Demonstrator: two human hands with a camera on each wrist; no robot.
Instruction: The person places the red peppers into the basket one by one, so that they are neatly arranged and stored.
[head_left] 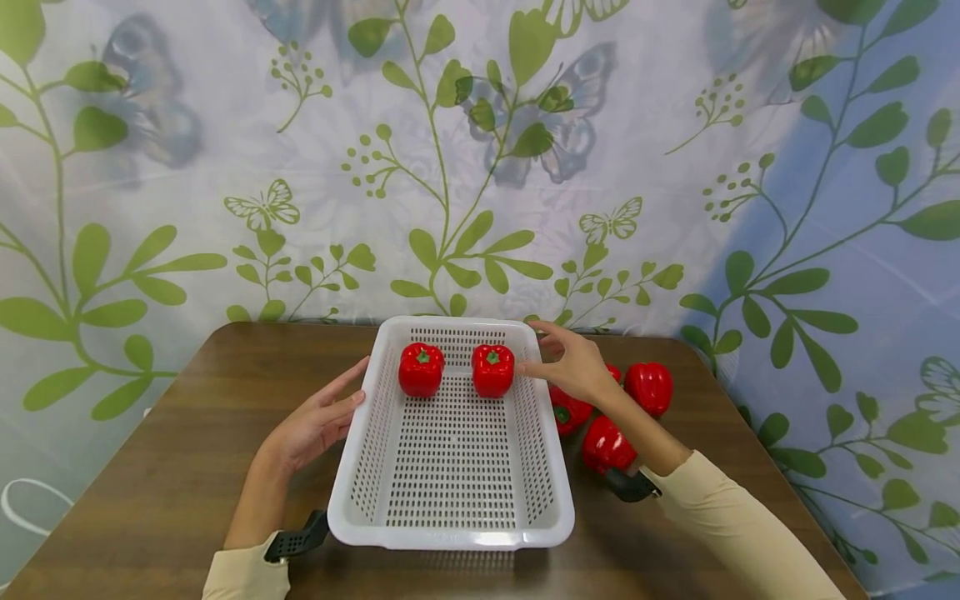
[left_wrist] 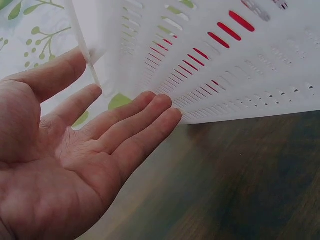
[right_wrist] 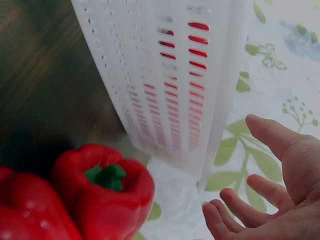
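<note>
A white perforated plastic basket (head_left: 450, 538) is at the middle of the table, with two red bell peppers with green stems inside, the left pepper (head_left: 422, 371) and the right pepper (head_left: 492, 372), both toward its far end. Along the basket's left side is my left hand (head_left: 318, 427), its fingers extended; in the left wrist view the fingertips touch or nearly touch the slotted wall (left_wrist: 200, 75). My right hand (head_left: 576, 364) is beside the far right rim, thumb and fingers spread. Seen from the right wrist, that hand (right_wrist: 282, 195) holds nothing and a gap separates it from the basket.
Several more red peppers lie right of the basket, partly behind my right forearm, among them a far pepper (head_left: 649, 389) and a nearer pepper (head_left: 606, 444). The brown wooden table (head_left: 172, 467) ends at a leaf-patterned curtain (head_left: 480, 167) behind.
</note>
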